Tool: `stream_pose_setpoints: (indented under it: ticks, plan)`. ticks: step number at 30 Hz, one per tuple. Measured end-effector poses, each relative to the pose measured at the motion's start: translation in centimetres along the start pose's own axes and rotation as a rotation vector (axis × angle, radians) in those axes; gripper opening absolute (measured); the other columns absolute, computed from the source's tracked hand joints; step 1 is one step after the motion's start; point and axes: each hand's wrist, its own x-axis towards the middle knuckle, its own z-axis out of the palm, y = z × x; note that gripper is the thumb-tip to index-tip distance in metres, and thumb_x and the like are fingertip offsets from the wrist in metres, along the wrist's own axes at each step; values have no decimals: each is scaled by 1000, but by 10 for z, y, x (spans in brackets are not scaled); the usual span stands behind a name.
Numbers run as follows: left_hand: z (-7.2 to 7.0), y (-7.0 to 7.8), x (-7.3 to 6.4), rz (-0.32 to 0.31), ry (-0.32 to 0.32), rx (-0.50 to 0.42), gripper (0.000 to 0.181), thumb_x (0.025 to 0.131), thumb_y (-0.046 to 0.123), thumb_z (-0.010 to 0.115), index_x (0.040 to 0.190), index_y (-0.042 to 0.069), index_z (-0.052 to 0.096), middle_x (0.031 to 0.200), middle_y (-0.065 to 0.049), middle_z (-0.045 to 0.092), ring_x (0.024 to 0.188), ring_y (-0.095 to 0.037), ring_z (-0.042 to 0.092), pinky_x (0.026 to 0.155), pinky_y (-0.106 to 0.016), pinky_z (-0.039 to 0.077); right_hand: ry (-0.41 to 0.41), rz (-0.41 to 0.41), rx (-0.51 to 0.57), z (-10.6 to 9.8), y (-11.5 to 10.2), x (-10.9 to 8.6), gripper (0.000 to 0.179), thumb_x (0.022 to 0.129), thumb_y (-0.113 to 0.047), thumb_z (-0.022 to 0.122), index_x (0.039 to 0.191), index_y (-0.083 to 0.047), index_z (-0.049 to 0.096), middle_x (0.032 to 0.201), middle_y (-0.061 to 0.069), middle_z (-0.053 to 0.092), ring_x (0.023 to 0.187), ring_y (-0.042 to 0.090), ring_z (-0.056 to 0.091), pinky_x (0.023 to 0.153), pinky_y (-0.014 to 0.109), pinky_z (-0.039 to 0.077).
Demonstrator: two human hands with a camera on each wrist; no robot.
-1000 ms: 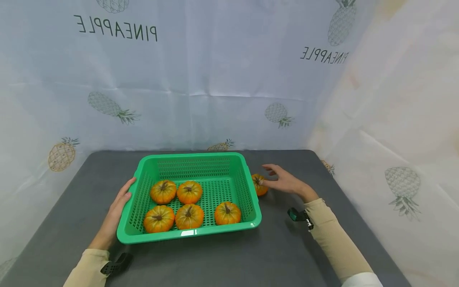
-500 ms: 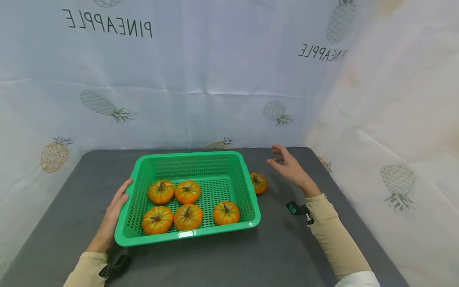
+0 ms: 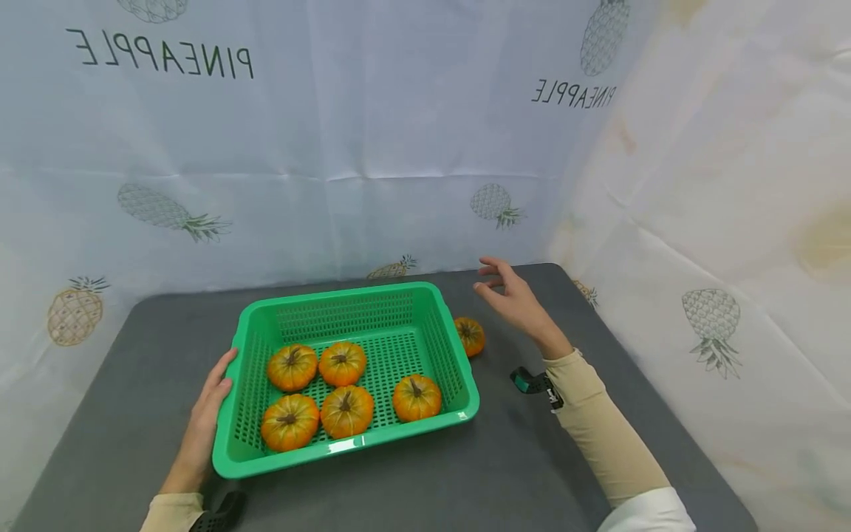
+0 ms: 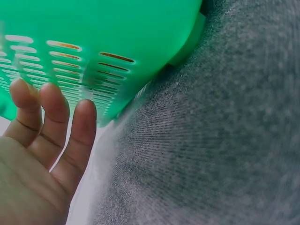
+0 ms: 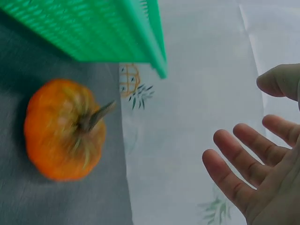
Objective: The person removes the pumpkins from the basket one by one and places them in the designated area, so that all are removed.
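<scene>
A green plastic basket (image 3: 352, 436) stands a little slanted on the table, with several small orange pumpkins (image 3: 348, 411) inside, most of them towards its left half. My left hand (image 3: 202, 425) rests against the basket's left side. In the left wrist view, relaxed fingertips (image 4: 84, 117) lie at its slotted wall. One more pumpkin (image 3: 470, 336) sits on the table just outside the basket's right wall; its stem shows in the right wrist view. Up and to the right of that pumpkin, my right hand (image 3: 515, 299) hovers with fingers spread and loosely bent, holding nothing.
The dark grey table (image 3: 412, 491) extends around the basket. White cloth (image 3: 399, 133) printed with pineapples hangs behind the table and along its right side. Each wrist wears a black strap (image 3: 535, 383).
My right hand has lifted off the loose pumpkin and drawn back away from it; the pumpkin stays beside the basket. My left hand keeps its place at the basket. The head view has shifted slightly.
</scene>
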Motion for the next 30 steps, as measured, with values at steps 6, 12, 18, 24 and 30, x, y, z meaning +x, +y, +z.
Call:
stream_pose_setpoints:
  ticks: [6, 12, 18, 24, 30]
  plan:
    - [5, 0, -12, -52, 27, -26, 53, 113, 33, 23, 164, 30, 11, 170, 7, 8, 131, 13, 30, 92, -7, 36, -56, -23, 1, 17, -20, 10, 58, 106, -30, 54, 157, -19, 31, 150, 13, 46, 127, 32, 54, 98, 52, 48]
    - [6, 5, -11, -56, 30, -41, 53, 113, 32, 24, 165, 28, 13, 170, 3, 9, 133, 12, 31, 95, -7, 36, -125, -44, 1, 33, -40, 27, 56, 106, -32, 54, 156, -21, 34, 146, 6, 50, 122, 24, 58, 94, 46, 51]
    - [7, 3, -7, -38, 56, -53, 53, 113, 31, 25, 164, 27, 14, 170, 0, 10, 134, 9, 32, 96, -8, 36, -247, -72, -43, 44, -63, 41, 55, 106, -30, 55, 156, -19, 34, 148, 8, 49, 124, 25, 56, 100, 47, 49]
    - [7, 8, -4, -36, 34, 25, 52, 113, 36, 27, 164, 31, 15, 172, -1, 11, 137, 9, 29, 97, -6, 34, -379, -81, -147, 47, -83, 51, 54, 105, -31, 56, 154, -17, 37, 148, 13, 49, 126, 28, 54, 100, 46, 49]
    - [-1, 8, -1, -40, 13, 30, 53, 112, 41, 27, 163, 35, 14, 172, -2, 8, 141, 3, 28, 97, -6, 36, -536, -115, -219, 73, -100, 55, 55, 105, -32, 58, 152, -12, 40, 146, 15, 51, 127, 30, 56, 102, 46, 49]
